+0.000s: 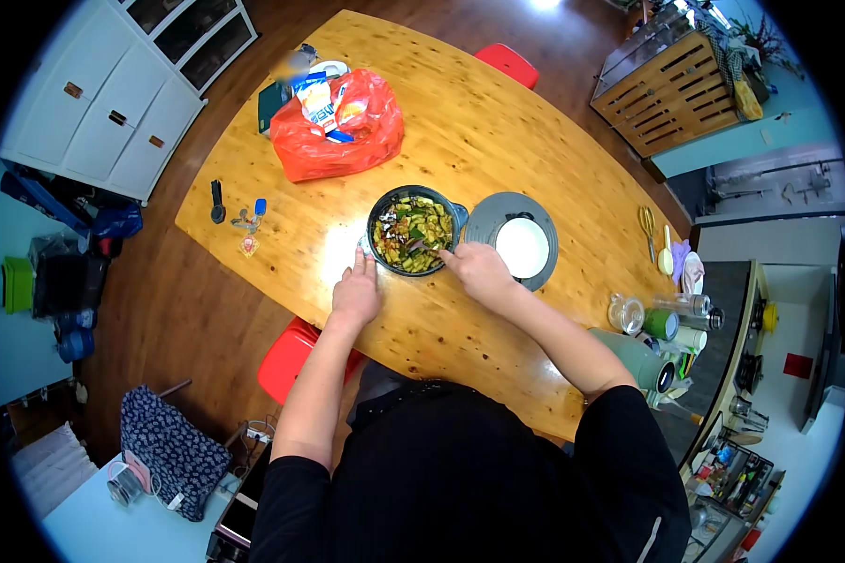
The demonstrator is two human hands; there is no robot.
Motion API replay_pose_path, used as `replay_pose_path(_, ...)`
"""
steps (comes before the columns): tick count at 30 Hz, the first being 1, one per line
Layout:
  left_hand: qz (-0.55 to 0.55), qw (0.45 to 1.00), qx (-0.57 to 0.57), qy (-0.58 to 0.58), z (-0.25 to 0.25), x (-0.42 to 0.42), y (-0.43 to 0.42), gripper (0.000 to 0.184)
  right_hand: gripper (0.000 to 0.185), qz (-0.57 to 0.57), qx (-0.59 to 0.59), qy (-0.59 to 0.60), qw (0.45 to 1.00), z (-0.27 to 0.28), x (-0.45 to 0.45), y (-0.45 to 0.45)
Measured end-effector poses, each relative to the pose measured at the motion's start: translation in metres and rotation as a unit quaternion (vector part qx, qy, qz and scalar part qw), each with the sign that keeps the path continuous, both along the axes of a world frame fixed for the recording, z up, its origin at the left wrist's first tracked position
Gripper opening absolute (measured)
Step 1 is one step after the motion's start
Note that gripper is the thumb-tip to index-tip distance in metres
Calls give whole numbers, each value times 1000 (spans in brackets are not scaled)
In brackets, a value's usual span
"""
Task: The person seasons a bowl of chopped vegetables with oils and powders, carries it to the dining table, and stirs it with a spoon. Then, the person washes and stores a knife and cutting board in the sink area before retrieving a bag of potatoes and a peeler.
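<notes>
A dark round pot (pixel 459 215) with a side handle stands on the wooden table, full of chopped green and brown food (pixel 411 230). My left hand (pixel 357 289) rests at the pot's lower left rim, its fingers stretched out towards it. My right hand (pixel 481 272) is closed at the pot's lower right edge, around what looks like the end of a utensil that reaches into the food; most of it is hidden. To the right, a white bowl (pixel 522 248) sits on a round grey plate (pixel 480 223), close to my right hand.
A red plastic bag (pixel 338 155) with packets lies at the table's back left. Keys (pixel 249 221) and a black strap-like item (pixel 218 202) are at the left. Jars (pixel 626 313), a green container (pixel 631 357), a whisk (pixel 647 225) and a spoon (pixel 667 255) line the right edge.
</notes>
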State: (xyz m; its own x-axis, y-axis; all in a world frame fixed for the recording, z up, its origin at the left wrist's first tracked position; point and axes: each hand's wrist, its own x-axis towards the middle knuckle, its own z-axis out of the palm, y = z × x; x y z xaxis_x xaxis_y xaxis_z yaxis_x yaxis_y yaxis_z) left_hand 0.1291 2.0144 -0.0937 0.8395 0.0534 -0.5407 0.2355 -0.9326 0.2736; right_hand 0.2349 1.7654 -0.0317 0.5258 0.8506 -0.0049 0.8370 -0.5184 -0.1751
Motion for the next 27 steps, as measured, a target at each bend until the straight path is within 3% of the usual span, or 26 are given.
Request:
replay_pose_path(7,-7,999,24,-38,-14,-4,1,81,29,-35,-15,35,999,22,-17,-20)
replay_pose_path(10,-5,999,21,-34,-11,-3,0,81,24,-22,-54,46,997,-20,-14,-23)
replay_pose_path(16,-2,1000,7,-30,-9,-3,2,80,22,-54,-139,-46,988,-42,-18,-4)
replay_pose_path(22,-2,1000,15,-26,-4,-3,0,80,29,-141,-61,9,988,-77,-11,27)
replay_pose_path(27,-2,1000,8,2,-3,0,-1,79,27,-146,-10,56,988,-75,-9,56)
